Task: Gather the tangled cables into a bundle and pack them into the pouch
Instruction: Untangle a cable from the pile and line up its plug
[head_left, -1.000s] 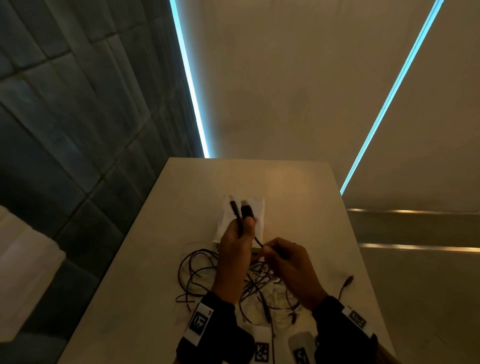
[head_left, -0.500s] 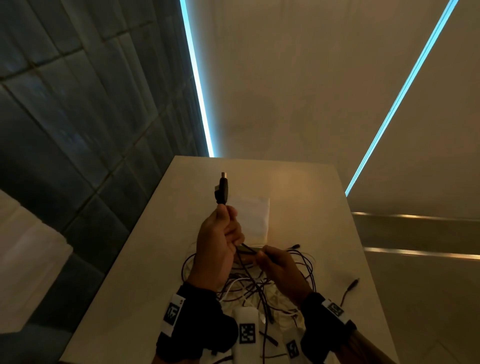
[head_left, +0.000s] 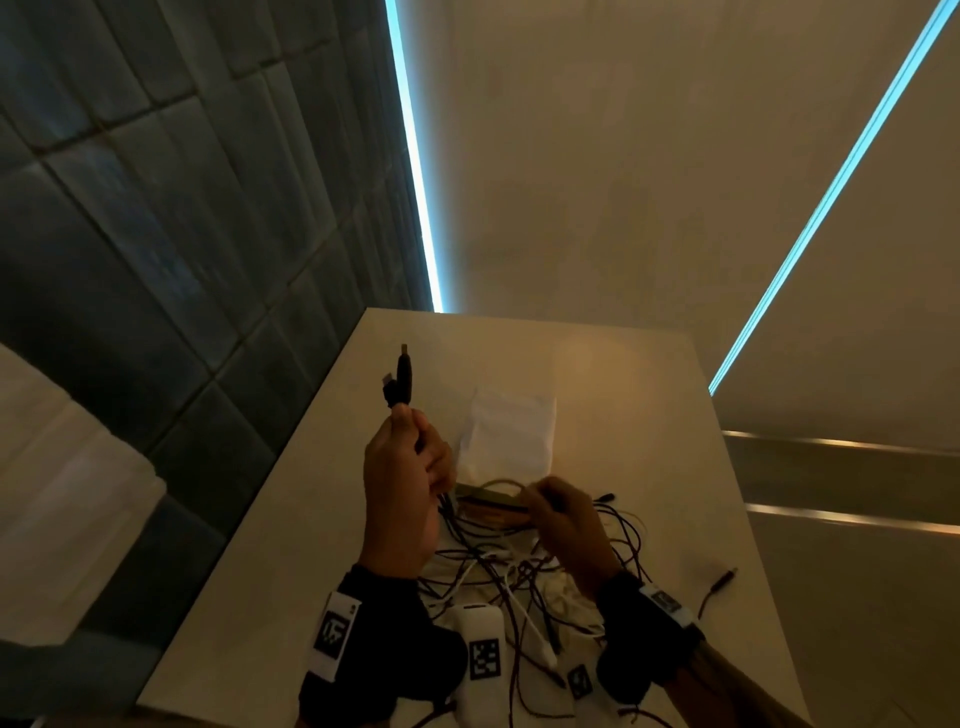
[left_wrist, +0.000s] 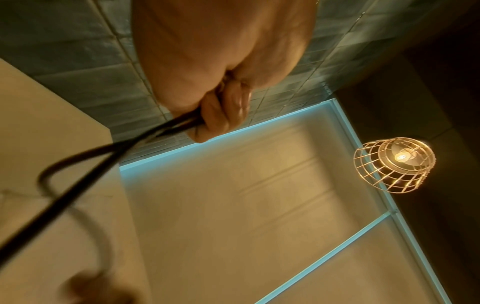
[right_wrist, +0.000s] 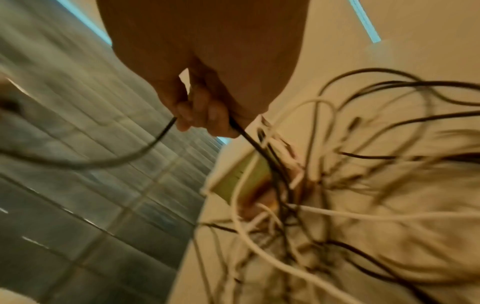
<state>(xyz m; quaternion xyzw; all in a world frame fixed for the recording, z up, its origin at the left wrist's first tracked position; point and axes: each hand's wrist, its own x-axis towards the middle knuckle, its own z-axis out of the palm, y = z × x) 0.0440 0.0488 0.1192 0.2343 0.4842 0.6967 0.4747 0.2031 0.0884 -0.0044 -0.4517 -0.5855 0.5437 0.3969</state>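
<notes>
Black thin round cables (head_left: 470, 525) gripped by both hands.

I note a pale beige rectangular table (head_left: 322, 519) beside a dark grey tiled wall (head_left: 156, 234). Cyan light strips (head_left: 413, 156) edge the beige panels. A caged wire pendant lamp (left_wrist: 394, 164) glows warm.
</notes>
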